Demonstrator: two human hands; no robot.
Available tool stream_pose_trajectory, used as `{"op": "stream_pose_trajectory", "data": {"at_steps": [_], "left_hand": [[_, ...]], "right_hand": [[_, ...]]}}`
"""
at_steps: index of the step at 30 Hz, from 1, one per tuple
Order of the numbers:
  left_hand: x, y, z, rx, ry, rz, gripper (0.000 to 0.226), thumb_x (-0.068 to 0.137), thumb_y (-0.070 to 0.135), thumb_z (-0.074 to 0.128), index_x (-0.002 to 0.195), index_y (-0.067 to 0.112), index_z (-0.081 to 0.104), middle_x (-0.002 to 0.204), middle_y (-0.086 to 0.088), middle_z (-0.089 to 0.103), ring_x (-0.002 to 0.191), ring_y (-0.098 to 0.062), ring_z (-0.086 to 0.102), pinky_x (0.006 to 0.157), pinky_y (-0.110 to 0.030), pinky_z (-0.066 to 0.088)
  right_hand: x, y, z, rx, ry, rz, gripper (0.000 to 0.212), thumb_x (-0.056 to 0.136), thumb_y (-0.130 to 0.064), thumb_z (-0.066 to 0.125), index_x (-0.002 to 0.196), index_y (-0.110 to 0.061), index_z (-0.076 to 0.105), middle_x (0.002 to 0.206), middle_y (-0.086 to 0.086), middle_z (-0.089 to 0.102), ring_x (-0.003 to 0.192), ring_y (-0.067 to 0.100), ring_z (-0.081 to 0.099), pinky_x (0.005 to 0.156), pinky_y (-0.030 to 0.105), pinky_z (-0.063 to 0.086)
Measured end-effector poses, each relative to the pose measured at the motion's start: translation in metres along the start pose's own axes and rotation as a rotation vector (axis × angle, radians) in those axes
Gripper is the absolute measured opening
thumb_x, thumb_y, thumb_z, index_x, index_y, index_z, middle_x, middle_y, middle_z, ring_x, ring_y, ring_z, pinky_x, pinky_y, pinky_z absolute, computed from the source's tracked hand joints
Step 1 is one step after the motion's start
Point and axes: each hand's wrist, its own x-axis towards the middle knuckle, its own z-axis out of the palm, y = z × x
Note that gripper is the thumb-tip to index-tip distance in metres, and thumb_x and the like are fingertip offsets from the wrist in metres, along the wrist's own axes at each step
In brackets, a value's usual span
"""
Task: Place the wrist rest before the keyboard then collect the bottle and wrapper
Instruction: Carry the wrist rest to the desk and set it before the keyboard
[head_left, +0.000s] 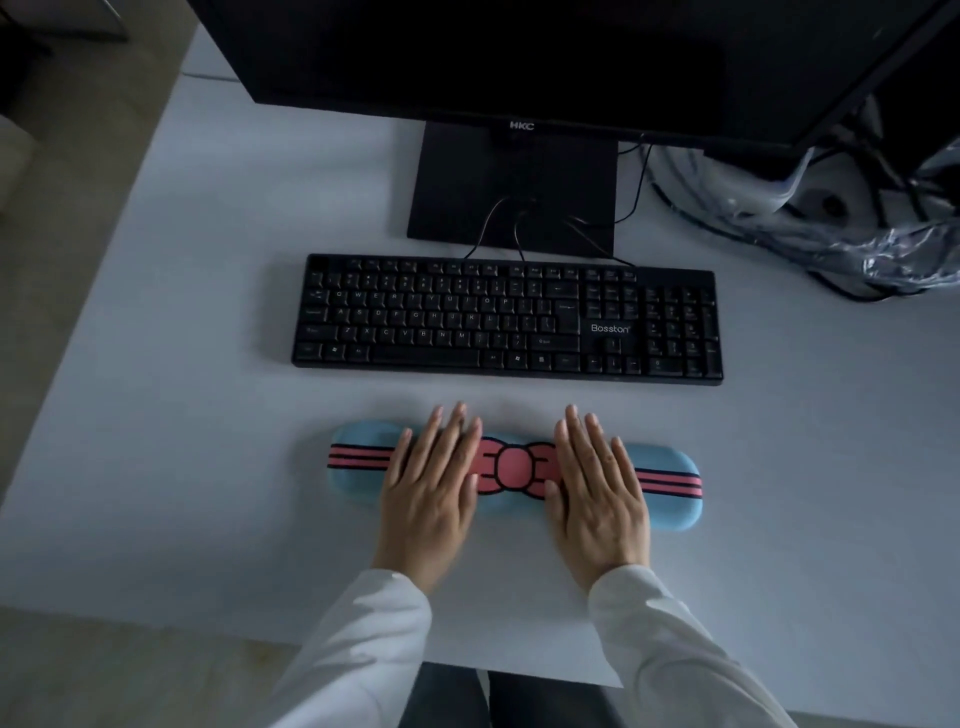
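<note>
We're looking down at a pale desk (182, 364), and both hands are flat on the wrist rest (670, 493). The left hand (434, 483) lies palm down on the left half, fingers straight and close together, pinching nothing. The right hand (597, 493) mirrors it on the right half, fingers extended and slightly fanned, likewise just pressing down rather than gripping. Between the 2 hands we see the pink bow (514, 467) printed on the blue pad, with pink and dark stripes running out to each rounded end.

The wrist rest lies on the desk on the near side of the black keyboard (506, 319), roughly parallel to it, with a strip of bare desk between them, so they are near but not touching. Behind the keyboard stands the monitor (519, 52) on its black base (514, 187), with thin cables trailing over the base. Far right at the back, we see a heap of clear plastic wrapping (878, 244) tangled with dark cords. White sleeves (363, 649) cover both forearms.
</note>
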Motion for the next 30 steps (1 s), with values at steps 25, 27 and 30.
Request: {"op": "stream_pose_trajectory", "data": {"at_steps": [25,27,30], "left_hand": [[-0.027,-0.051,-0.05,-0.444,0.093,-0.47,0.051,0.092,0.021,0.035,0.138,-0.002,0.036,0.152,-0.02,0.03,0.144,-0.032,0.022,0.116,-0.041,0.014],[-0.019,-0.031,-0.058,-0.497,0.109,-0.406,0.048,0.092,0.019,0.036,0.136,-0.001,0.039,0.15,-0.02,0.034,0.143,-0.031,0.025,0.115,-0.042,0.017],[-0.006,0.012,-0.067,-0.59,0.076,-0.326,0.043,0.094,0.016,0.04,0.133,-0.001,0.042,0.145,-0.022,0.041,0.141,-0.034,0.031,0.115,-0.044,0.022]], "right_hand": [[-0.073,0.056,-0.054,0.115,-0.004,0.677,0.063,0.092,-0.044,0.015,0.146,-0.014,0.021,0.159,0.003,0.013,0.148,0.018,0.006,0.119,0.036,-0.004],[-0.082,0.055,-0.066,0.211,0.072,0.741,0.053,0.096,-0.036,0.028,0.145,-0.016,0.026,0.158,0.003,0.018,0.147,0.019,0.011,0.119,0.036,0.001],[-0.094,0.058,-0.086,0.336,0.18,0.847,0.05,0.095,-0.033,0.035,0.142,-0.017,0.034,0.156,0.004,0.026,0.145,0.021,0.02,0.118,0.036,0.014]]}}
